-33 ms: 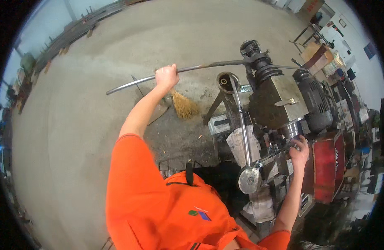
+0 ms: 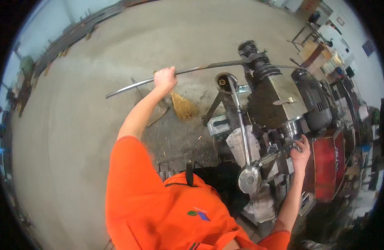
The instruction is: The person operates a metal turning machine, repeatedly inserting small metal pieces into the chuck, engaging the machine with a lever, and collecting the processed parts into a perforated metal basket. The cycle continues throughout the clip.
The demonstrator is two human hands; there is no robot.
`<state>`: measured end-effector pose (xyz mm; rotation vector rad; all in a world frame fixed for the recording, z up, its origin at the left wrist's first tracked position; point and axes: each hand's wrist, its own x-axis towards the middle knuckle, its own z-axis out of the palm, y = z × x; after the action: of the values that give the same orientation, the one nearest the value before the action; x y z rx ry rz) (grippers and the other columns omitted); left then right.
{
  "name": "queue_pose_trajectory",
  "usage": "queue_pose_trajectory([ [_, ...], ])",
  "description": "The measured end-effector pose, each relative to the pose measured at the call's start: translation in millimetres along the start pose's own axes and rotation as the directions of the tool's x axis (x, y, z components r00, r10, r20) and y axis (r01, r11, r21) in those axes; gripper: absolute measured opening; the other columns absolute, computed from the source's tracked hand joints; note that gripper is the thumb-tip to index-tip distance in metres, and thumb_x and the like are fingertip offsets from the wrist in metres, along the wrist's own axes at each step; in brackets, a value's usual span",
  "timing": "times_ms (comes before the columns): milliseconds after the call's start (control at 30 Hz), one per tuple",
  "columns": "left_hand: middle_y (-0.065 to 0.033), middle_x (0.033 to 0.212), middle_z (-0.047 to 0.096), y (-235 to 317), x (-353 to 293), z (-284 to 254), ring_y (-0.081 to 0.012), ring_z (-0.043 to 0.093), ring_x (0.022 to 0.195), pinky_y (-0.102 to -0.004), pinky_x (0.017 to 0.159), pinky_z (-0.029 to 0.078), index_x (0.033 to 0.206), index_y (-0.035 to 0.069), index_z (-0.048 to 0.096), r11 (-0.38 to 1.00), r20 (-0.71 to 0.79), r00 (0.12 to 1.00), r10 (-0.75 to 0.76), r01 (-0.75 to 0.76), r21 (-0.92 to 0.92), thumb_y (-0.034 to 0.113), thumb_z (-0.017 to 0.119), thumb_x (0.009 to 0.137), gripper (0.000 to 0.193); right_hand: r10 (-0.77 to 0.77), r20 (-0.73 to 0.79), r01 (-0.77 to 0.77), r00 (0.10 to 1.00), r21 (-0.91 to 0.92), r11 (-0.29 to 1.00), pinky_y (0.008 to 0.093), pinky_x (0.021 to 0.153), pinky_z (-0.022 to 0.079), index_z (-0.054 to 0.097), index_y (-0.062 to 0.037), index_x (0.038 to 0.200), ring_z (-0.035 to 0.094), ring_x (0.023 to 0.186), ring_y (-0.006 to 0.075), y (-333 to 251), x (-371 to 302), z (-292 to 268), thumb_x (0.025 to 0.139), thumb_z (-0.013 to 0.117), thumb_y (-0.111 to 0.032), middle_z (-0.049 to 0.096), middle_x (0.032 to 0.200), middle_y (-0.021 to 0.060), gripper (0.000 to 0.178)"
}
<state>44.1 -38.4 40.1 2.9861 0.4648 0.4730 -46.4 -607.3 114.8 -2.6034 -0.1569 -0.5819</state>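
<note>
My left hand (image 2: pixel 165 79) is closed round a long metal lever bar (image 2: pixel 222 64), which runs from the open floor side across to the end of a grey machine (image 2: pixel 265 104). The bar's bright free end sticks out to the left of my fist. On the machine's near side, my right hand (image 2: pixel 300 154) is beside a shiny round spindle collar (image 2: pixel 291 127). Its fingers are curled at a dark part just below the collar; what they grip, if anything, is hidden. A slim steel rod (image 2: pixel 242 127) joins two round ends left of the machine.
A straw broom (image 2: pixel 184 107) lies on the concrete floor (image 2: pixel 87 125) below the lever bar. Right of the spindle stand an electric motor (image 2: pixel 315 100) and a red metal box (image 2: pixel 327 168). Cluttered shelves and parts line the right side. Long metal stock (image 2: pixel 60 46) lies at the far left.
</note>
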Motion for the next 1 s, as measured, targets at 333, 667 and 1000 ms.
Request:
queue_pose_trajectory([
  [333,-0.0190,0.085,0.064,79,-61,65,-0.0276,0.064,0.081,-0.0370,0.069,0.049,0.099,-0.002,0.061,0.733,0.010,0.984,0.179,-0.127,-0.668,0.016,0.061,0.080,0.027,0.259,-0.124,-0.271,0.958,-0.084,0.959,0.0342,0.081,0.045,0.066,0.0012,0.083,0.056,0.093,0.0299,-1,-154,-112,0.053,0.059,-0.003,0.061,0.096,0.0124,0.031],
  [667,-0.0091,0.090,0.066,151,-59,211,-0.0263,0.064,0.086,-0.0369,0.071,0.052,0.087,0.014,0.065,0.386,0.507,0.377,0.775,-0.918,0.092,0.030,0.069,0.067,0.026,0.795,-0.161,-0.796,0.585,0.075,0.600,0.0292,0.083,0.046,0.065,0.0021,0.097,0.061,0.093,0.0259,34,-310,-164,0.058,0.056,-0.006,0.063,0.099,0.0166,0.040],
  [1000,-0.0130,0.088,0.065,133,-37,166,-0.0284,0.064,0.081,-0.0406,0.069,0.050,0.105,0.014,0.061,0.787,0.437,0.658,0.613,-0.555,-0.268,0.037,0.066,0.075,0.039,0.935,-0.326,-0.845,0.137,-0.532,-0.061,0.0425,0.088,0.043,0.053,-0.0114,0.118,0.053,0.106,0.0327,125,-542,-190,0.059,0.073,-0.020,0.058,0.111,0.0146,0.063],
])
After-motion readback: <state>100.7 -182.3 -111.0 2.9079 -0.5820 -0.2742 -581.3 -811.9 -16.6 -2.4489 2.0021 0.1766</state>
